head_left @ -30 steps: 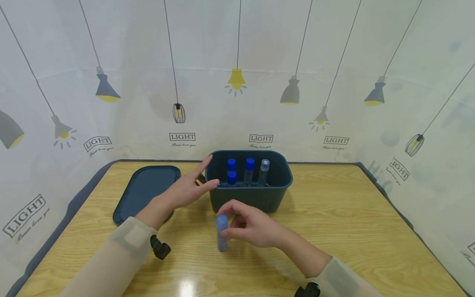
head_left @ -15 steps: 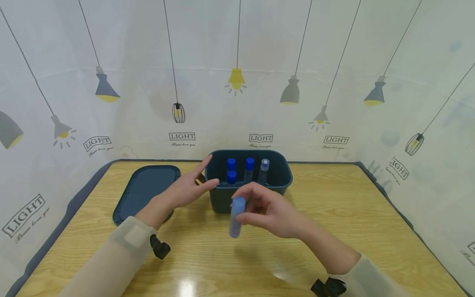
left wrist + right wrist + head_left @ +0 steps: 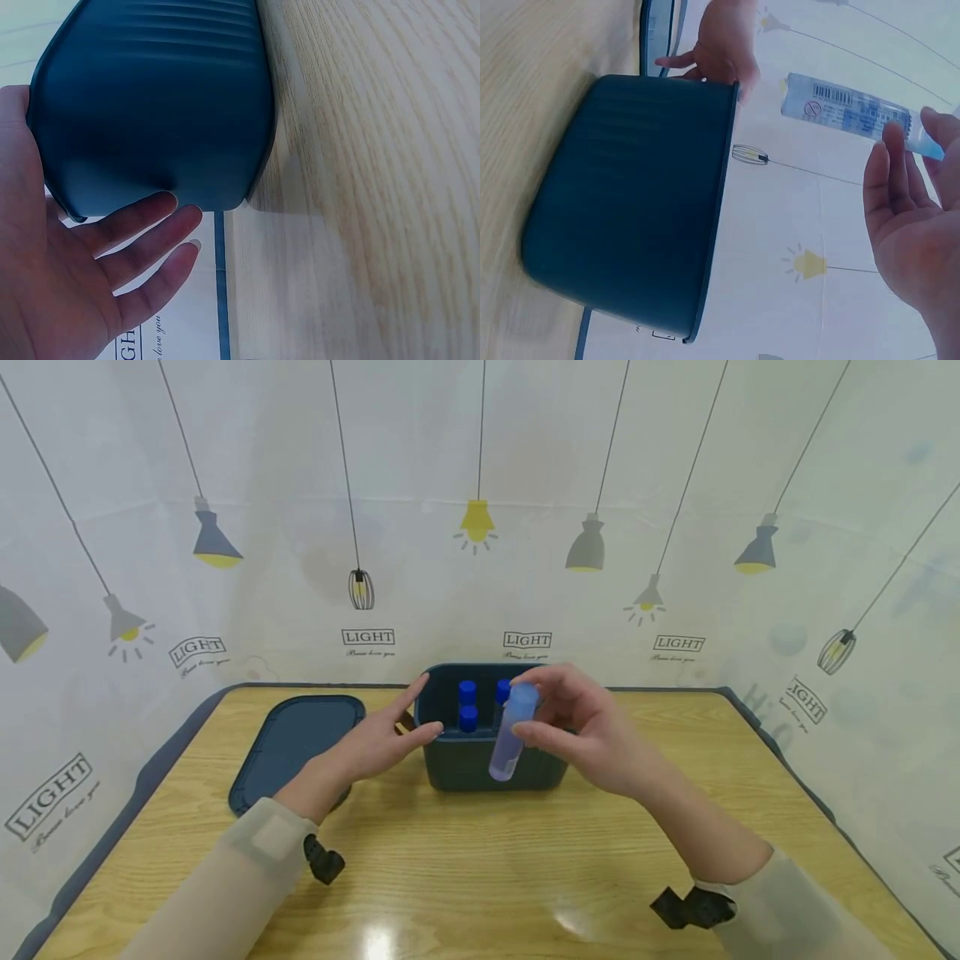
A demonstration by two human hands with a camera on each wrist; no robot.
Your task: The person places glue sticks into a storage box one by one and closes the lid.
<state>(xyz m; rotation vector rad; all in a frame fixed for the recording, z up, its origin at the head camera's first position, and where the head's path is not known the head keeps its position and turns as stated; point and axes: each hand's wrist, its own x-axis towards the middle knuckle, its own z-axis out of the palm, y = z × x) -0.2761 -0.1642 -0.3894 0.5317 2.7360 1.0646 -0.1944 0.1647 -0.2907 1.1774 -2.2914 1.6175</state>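
Observation:
My right hand [image 3: 592, 727] pinches a clear tube [image 3: 510, 745] by its pale-blue cap, between thumb and fingers. The tube hangs tilted in front of the dark blue box [image 3: 487, 770], its cap above the front rim. A label with a barcode shows on the tube [image 3: 844, 109] in the right wrist view. My left hand [image 3: 378, 742] rests at the box's left end, thumb and forefinger spread along the rim. Its other fingers lie loosely against the outer wall [image 3: 150, 97]. Inside the box stand several blue-capped tubes [image 3: 468, 718]; my right hand hides part of them.
A flat dark blue lid [image 3: 292, 743] lies on the wooden table [image 3: 450, 877] left of the box, partly under my left forearm. Behind the table hangs a white cloth [image 3: 420, 543] printed with lamps.
My right hand has lifted the tube off the table and carried it up and to the right, to the box's front rim. The tube tilts more now. My left hand has stayed put.

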